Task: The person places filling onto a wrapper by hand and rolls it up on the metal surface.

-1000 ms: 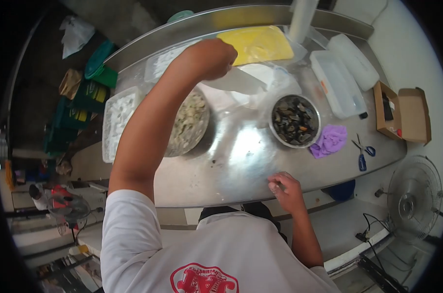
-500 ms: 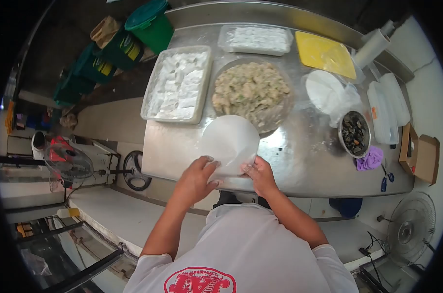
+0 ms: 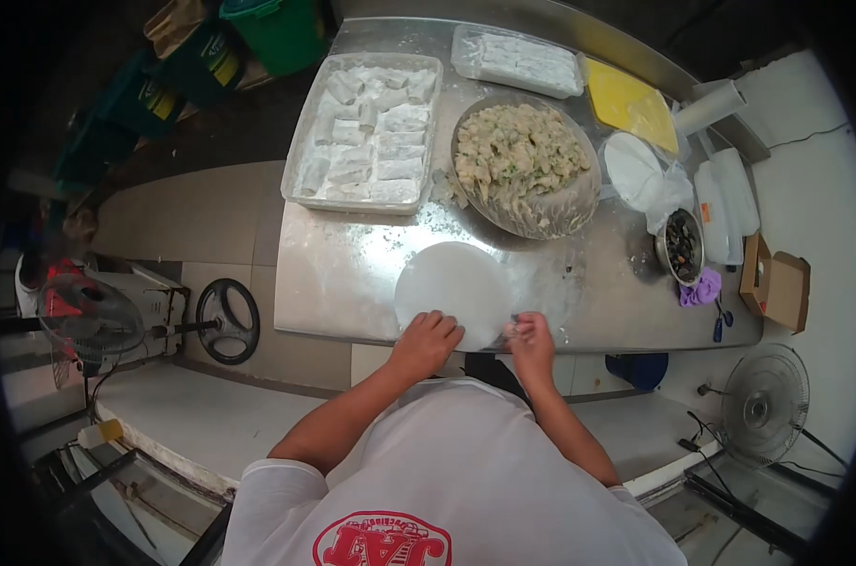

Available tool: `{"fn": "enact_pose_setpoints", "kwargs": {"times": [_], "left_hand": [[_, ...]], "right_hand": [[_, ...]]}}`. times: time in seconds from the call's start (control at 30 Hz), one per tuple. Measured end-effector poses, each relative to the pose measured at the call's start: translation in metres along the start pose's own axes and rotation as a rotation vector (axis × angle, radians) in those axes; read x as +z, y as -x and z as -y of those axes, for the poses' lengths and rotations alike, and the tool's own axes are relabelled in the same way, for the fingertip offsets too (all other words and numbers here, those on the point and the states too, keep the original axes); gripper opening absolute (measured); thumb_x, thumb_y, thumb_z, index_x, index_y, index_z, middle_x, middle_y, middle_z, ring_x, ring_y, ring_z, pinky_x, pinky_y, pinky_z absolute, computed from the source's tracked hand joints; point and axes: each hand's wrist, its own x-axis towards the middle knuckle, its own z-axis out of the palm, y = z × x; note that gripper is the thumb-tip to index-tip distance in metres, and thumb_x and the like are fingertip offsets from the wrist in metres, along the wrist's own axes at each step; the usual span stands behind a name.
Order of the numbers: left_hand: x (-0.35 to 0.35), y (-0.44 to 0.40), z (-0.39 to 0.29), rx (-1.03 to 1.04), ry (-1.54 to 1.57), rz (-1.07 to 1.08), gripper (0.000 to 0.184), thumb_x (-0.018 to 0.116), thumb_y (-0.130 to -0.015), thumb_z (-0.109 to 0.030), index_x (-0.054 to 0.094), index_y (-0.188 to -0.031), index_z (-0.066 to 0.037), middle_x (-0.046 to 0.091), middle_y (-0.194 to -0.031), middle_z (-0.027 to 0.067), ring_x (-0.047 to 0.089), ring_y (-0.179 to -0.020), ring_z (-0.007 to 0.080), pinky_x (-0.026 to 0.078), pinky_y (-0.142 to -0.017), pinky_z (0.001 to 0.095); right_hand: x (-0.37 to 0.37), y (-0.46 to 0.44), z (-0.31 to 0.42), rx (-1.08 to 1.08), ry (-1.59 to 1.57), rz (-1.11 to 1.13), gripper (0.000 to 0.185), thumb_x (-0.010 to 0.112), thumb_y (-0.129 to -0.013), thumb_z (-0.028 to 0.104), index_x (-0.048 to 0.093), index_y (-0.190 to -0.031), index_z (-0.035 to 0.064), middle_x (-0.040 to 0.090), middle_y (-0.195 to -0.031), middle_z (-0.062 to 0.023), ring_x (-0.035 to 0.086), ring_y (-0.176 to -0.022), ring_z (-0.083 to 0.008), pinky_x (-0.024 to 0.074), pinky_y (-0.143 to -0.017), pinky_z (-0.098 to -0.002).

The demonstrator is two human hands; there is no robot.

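A thin, round white wrapper sheet (image 3: pixel 454 283) lies flat near the table's front edge. My left hand (image 3: pixel 427 345) rests on the wrapper's lower left part, fingers side by side and thumb hidden. Close to its lower right edge, my right hand (image 3: pixel 531 341) is closed, with fingers curled and slightly blurred; whatever they pinch, if anything, is too small to tell. Beyond the wrapper stands a round metal tray (image 3: pixel 562 213) heaped with chunky, pale filling flecked with green (image 3: pixel 517 156). Left of it, a plastic tray (image 3: pixel 352 205) holds several white-dusted rolls (image 3: pixel 349 155).
At the back are a second tray of rolls (image 3: pixel 522 61) and a yellow board (image 3: pixel 631 108). The right side holds a white plastic bag (image 3: pixel 668 193), a bowl of dark pieces (image 3: pixel 681 247), a purple cloth (image 3: pixel 701 288) and a cardboard box (image 3: pixel 781 288). White dust marks the steel table (image 3: pixel 329 283).
The wrapper, held in both hands before, now lies on the table. My right hand has come off its edge and curled. The camera view has shifted.
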Motion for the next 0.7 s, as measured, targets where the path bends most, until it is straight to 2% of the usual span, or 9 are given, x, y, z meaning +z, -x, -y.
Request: {"fn": "enact_pose_setpoints", "kwargs": {"times": [0.03, 0.07, 0.13, 0.17, 0.27, 0.37, 0.43, 0.5, 0.7], "left_hand": [[-0.003, 0.000, 0.000, 0.020, -0.013, -0.058, 0.032, 0.062, -0.079, -0.009, 0.070, -0.110, -0.007, 0.064, -0.108, 0.0098, 0.058, -0.113, 0.0294, 0.046, -0.096, 0.0387], [-0.005, -0.002, 0.003, 0.023, -0.011, -0.055, 0.032, 0.062, -0.079, -0.009, 0.070, -0.110, -0.007, 0.064, -0.108, 0.0098, 0.058, -0.113, 0.0294, 0.046, -0.096, 0.0387], [-0.009, -0.010, 0.006, 0.111, -0.039, -0.133, 0.034, 0.064, -0.077, -0.010, 0.070, -0.111, -0.007, 0.064, -0.109, 0.0108, 0.058, -0.114, 0.0313, 0.048, -0.096, 0.0410], [-0.007, -0.013, 0.008, 0.122, -0.036, -0.132, 0.034, 0.064, -0.077, -0.010, 0.070, -0.111, -0.007, 0.064, -0.109, 0.0108, 0.058, -0.114, 0.0313, 0.048, -0.096, 0.0410], [-0.001, -0.013, 0.016, 0.135, 0.054, -0.144, 0.036, 0.069, -0.075, -0.009, 0.070, -0.111, -0.005, 0.064, -0.113, 0.0125, 0.059, -0.113, 0.0331, 0.048, -0.096, 0.0426], [-0.010, -0.017, 0.019, 0.075, 0.218, -0.199, 0.034, 0.069, -0.081, -0.011, 0.069, -0.114, -0.003, 0.068, -0.102, 0.0151, 0.061, -0.101, 0.0358, 0.049, -0.091, 0.0448], [-0.025, -0.020, 0.013, -0.329, 0.336, -0.085, 0.037, 0.073, -0.081, -0.012, 0.068, -0.117, -0.002, 0.070, -0.093, 0.0161, 0.062, -0.094, 0.0370, 0.049, -0.088, 0.0461], [-0.025, -0.024, 0.014, -0.394, 0.306, -0.106, 0.037, 0.073, -0.082, -0.014, 0.068, -0.117, -0.003, 0.070, -0.090, 0.0157, 0.062, -0.094, 0.0368, 0.049, -0.087, 0.0469], [-0.029, -0.038, 0.010, -0.452, 0.171, -0.122, 0.030, 0.074, -0.081, -0.015, 0.069, -0.109, -0.006, 0.067, -0.091, 0.0140, 0.062, -0.095, 0.0360, 0.049, -0.086, 0.0475]], "right_hand": [[-0.008, 0.006, 0.015, -0.180, 0.122, -0.115, 0.032, 0.077, -0.087, 0.014, 0.059, -0.111, 0.0035, 0.062, -0.097, -0.0107, 0.061, -0.077, -0.0213, 0.0519, -0.070, -0.0312], [-0.012, 0.010, 0.029, -0.177, 0.122, -0.118, 0.032, 0.077, -0.087, 0.014, 0.059, -0.111, 0.0035, 0.062, -0.097, -0.0107, 0.061, -0.077, -0.0213, 0.0519, -0.070, -0.0312], [-0.019, 0.011, 0.053, -0.705, 0.368, 0.054, 0.043, 0.082, -0.080, 0.024, 0.062, -0.113, 0.0036, 0.063, -0.098, -0.0133, 0.061, -0.087, -0.0303, 0.0515, -0.079, -0.0408], [-0.014, 0.011, 0.064, -0.815, 0.413, 0.163, 0.050, 0.083, -0.077, 0.030, 0.063, -0.115, 0.0045, 0.062, -0.099, -0.0149, 0.058, -0.094, -0.0375, 0.0480, -0.088, -0.0475], [0.007, 0.001, 0.075, -0.809, 0.447, 0.394, 0.050, 0.082, -0.077, 0.033, 0.064, -0.114, 0.0050, 0.062, -0.100, -0.0150, 0.059, -0.098, -0.0374, 0.0463, -0.091, -0.0493], [0.016, -0.022, 0.030, -0.771, 0.426, 0.305, 0.043, 0.080, -0.080, 0.023, 0.064, -0.115, 0.0043, 0.063, -0.094, -0.0149, 0.061, -0.092, -0.0364, 0.0489, -0.086, -0.0470], [0.016, -0.025, 0.032, -0.719, 0.377, 0.252, 0.041, 0.079, -0.080, 0.019, 0.064, -0.115, 0.0040, 0.063, -0.091, -0.0147, 0.062, -0.088, -0.0355, 0.0503, -0.083, -0.0457], [0.016, -0.028, 0.038, -0.404, 0.360, 0.204, 0.037, 0.077, -0.080, 0.012, 0.063, -0.114, 0.0034, 0.063, -0.088, -0.0147, 0.063, -0.081, -0.0341, 0.0522, -0.075, -0.0433], [0.021, -0.033, 0.046, -0.377, 0.494, 0.216, 0.035, 0.076, -0.080, 0.010, 0.063, -0.111, 0.0037, 0.065, -0.093, -0.0154, 0.066, -0.084, -0.0341, 0.0533, -0.076, -0.0434]]}}
